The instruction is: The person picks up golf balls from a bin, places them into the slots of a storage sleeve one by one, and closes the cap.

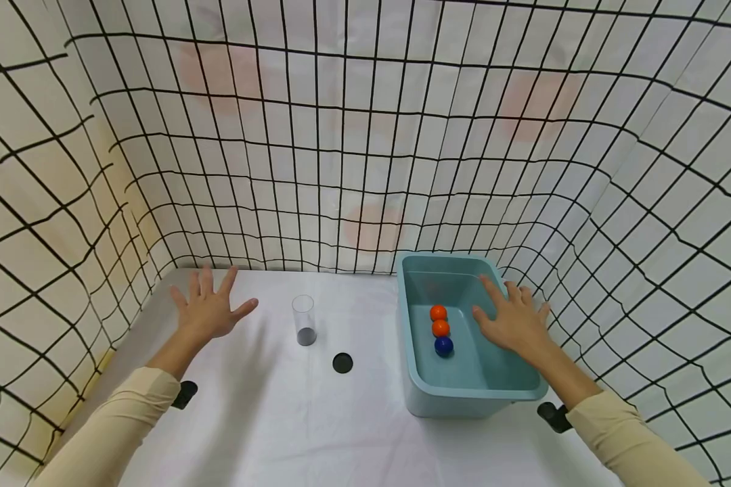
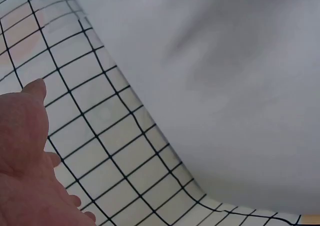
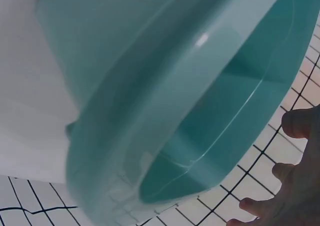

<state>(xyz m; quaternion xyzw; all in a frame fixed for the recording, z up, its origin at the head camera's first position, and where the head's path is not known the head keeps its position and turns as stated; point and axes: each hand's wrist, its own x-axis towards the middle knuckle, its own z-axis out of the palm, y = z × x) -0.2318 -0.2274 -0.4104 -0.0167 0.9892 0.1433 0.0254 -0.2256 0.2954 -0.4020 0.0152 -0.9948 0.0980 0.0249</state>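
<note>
The right hand hovers spread and holding nothing over the right side of the tub, nearest the blue ball, with two orange balls in a row just beyond it. To pick well, it should probably drop straight onto one ball without nudging the others. Farther left, past the black disc and clear cup, the left hand is splayed, empty, above the bench.

A teal tub holds two orange balls and a blue ball.
</note>
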